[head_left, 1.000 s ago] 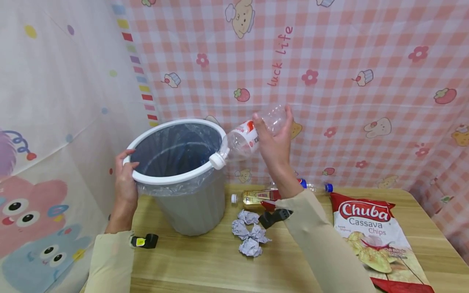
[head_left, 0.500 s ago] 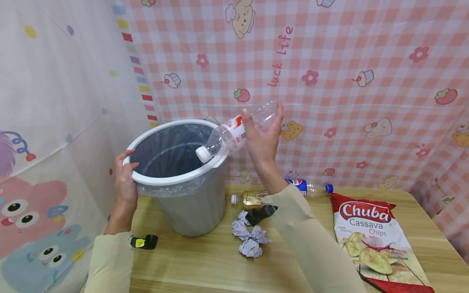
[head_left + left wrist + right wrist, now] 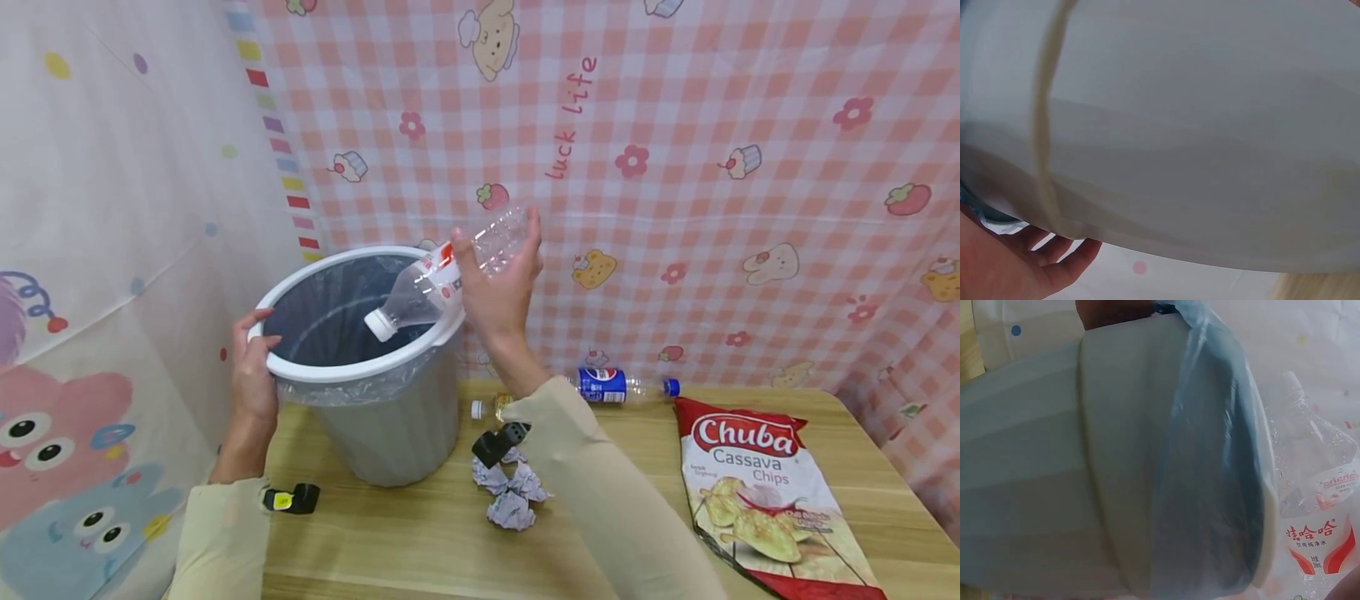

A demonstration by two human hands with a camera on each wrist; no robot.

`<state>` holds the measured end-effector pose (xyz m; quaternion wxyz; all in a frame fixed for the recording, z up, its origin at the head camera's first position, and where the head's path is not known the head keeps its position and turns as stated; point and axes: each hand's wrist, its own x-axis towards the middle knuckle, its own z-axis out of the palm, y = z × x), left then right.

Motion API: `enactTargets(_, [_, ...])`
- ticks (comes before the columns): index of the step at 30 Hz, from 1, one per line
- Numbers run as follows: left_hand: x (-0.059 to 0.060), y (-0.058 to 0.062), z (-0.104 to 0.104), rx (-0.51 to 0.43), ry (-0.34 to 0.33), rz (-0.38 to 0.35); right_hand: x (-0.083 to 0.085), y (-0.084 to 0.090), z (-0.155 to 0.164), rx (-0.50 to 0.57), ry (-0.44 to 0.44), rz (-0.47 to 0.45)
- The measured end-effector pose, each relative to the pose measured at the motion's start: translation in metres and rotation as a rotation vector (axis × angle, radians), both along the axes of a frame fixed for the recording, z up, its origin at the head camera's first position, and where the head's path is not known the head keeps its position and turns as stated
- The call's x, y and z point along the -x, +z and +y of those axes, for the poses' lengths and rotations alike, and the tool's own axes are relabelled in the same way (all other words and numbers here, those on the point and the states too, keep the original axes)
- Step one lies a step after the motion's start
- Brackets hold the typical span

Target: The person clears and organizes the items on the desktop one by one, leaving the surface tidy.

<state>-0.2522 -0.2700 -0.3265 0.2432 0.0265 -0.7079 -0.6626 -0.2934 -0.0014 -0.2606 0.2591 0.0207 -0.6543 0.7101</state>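
Observation:
A grey trash can with a white rim and a clear plastic liner stands on the table. My left hand grips its rim at the left, fingers over the edge; in the left wrist view the fingers lie against the can's wall. My right hand holds a clear plastic bottle with a white cap and a red-and-white label. The bottle is tilted cap-down, its neck over the can's opening. In the right wrist view the bottle appears beside the rim.
Crumpled paper balls lie right of the can. Behind the right forearm are a partly hidden bottle with yellowish contents and a blue-labelled bottle. A Chuba chips bag lies at the right. A checked curtain hangs behind.
My right hand has moved left with the bottle, bringing its cap from the rim to above the can's opening. My left hand has stayed on the rim.

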Motion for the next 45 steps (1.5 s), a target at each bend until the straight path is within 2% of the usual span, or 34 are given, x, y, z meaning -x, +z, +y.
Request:
enactTargets(6, [-0.001, -0.001, 0.002, 0.019, 0.002, -0.007, 0.000, -0.002, -0.013, -0.065, -0.031, 0.011])
enactTargets(12, [-0.001, -0.002, 0.004, 0.018, 0.003, -0.009, 0.000, -0.006, -0.025, -0.095, -0.012, 0.074])
enactTargets(20, [-0.002, -0.002, 0.005, 0.008, 0.015, -0.016, 0.000, -0.012, -0.036, -0.158, 0.014, 0.087])
enactTargets(29, [-0.001, -0.003, 0.004, -0.019, 0.033, -0.005, -0.002, -0.017, -0.044, -0.301, 0.038, 0.064])
enactTargets(35, [-0.001, -0.003, 0.003, -0.007, 0.047, -0.014, -0.002, -0.020, -0.047, -0.440, 0.041, 0.057])
enactTargets(45, [0.000, 0.000, 0.003, -0.012, 0.034, -0.004, -0.001, -0.019, -0.048, -0.582, 0.032, 0.060])
